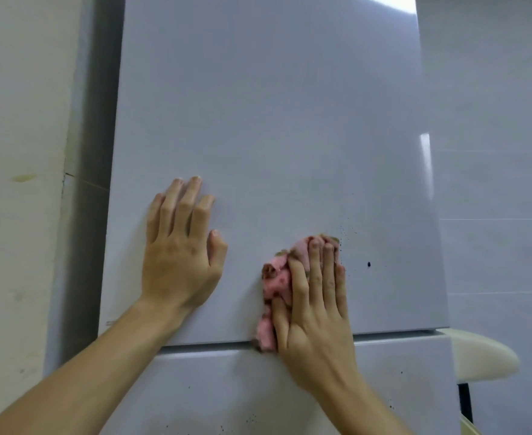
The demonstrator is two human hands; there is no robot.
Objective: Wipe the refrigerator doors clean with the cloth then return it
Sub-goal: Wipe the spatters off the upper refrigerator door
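Cream stool [481, 356] beside door [274, 105], specks [368, 264] near cloth [277, 282].

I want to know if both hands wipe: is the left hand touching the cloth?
Apart. The head view shows bare door between the left hand and the cloth, which only the right hand presses.

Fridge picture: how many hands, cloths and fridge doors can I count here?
Hands: 2, the left hand and the right hand
Cloths: 1, the pink cloth
Refrigerator doors: 2, the upper door and the lower door
Total: 5
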